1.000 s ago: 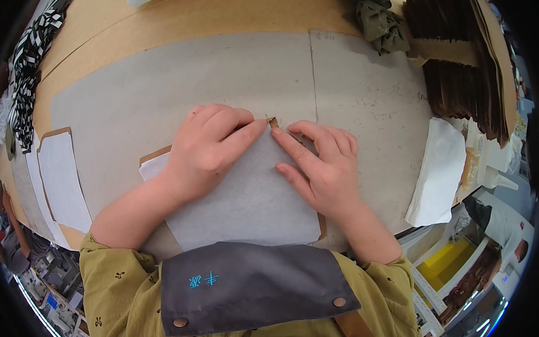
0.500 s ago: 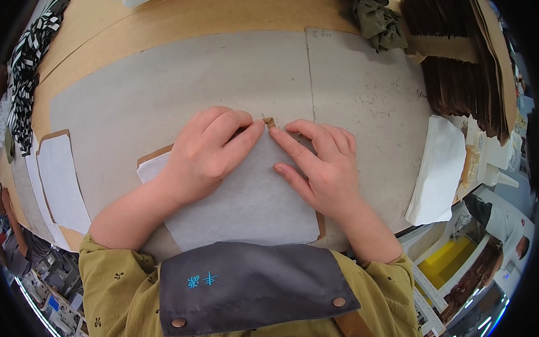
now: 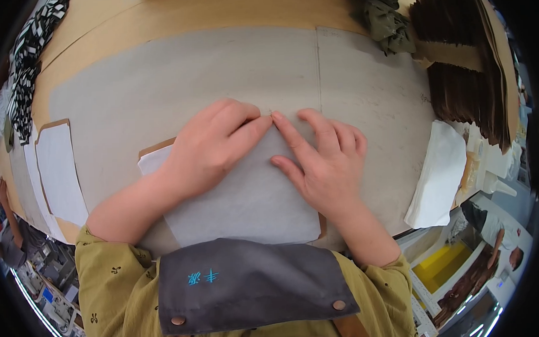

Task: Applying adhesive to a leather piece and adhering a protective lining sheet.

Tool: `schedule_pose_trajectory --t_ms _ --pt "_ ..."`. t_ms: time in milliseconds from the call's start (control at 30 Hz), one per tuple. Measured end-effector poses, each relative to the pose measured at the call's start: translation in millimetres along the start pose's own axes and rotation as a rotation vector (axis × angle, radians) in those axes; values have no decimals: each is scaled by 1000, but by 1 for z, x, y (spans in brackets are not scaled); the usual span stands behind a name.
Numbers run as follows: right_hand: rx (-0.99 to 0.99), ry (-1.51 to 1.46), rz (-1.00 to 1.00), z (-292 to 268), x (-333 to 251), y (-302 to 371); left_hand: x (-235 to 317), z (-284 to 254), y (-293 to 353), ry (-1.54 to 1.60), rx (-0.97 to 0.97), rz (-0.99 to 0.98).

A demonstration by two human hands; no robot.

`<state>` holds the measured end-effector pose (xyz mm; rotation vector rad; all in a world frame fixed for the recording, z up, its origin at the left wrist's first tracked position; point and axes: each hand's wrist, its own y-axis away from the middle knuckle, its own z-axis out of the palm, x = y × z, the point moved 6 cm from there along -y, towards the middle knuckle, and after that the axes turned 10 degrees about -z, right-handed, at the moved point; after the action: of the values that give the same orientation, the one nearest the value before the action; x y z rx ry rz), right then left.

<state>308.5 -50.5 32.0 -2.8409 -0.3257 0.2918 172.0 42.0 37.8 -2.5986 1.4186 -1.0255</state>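
Observation:
In front of me lies a thin white sheet (image 3: 247, 211), with a brown backing piece (image 3: 157, 147) showing along its upper left edge and lower right corner. My left hand (image 3: 212, 144) rests over the sheet's upper left, its thumb and forefinger closed together at the far corner. Beside them, the index fingertip of my right hand (image 3: 325, 160) presses on that same corner. The right hand's other fingers are spread and hold nothing. Fingertips cover most of the corner, so the brown fold there is hidden.
Grey sheeting (image 3: 188, 64) covers the wooden table. At left lies a white sheet with brown edging (image 3: 60, 170); at right are a white stack (image 3: 438, 168) and dark brown bundled pieces (image 3: 465, 90). Olive cloth (image 3: 386, 28) and black-and-white patterned cloth (image 3: 26, 82) lie farther off.
The brown fold at the far corner was visible between my fingertips and is now covered by them. My fingertips have come together there, the right index moving slightly up.

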Motion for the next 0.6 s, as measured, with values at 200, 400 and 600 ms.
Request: schedule_pose_trajectory --t_ms 200,400,600 --pt "-61 24 -9 -1 -5 -4 -24 -13 5 192 -18 -217" --pt "-43 15 -8 2 -1 -2 -23 -13 5 185 1 -177" --pt "-66 5 4 2 0 -2 -13 -14 10 7 -14 8"
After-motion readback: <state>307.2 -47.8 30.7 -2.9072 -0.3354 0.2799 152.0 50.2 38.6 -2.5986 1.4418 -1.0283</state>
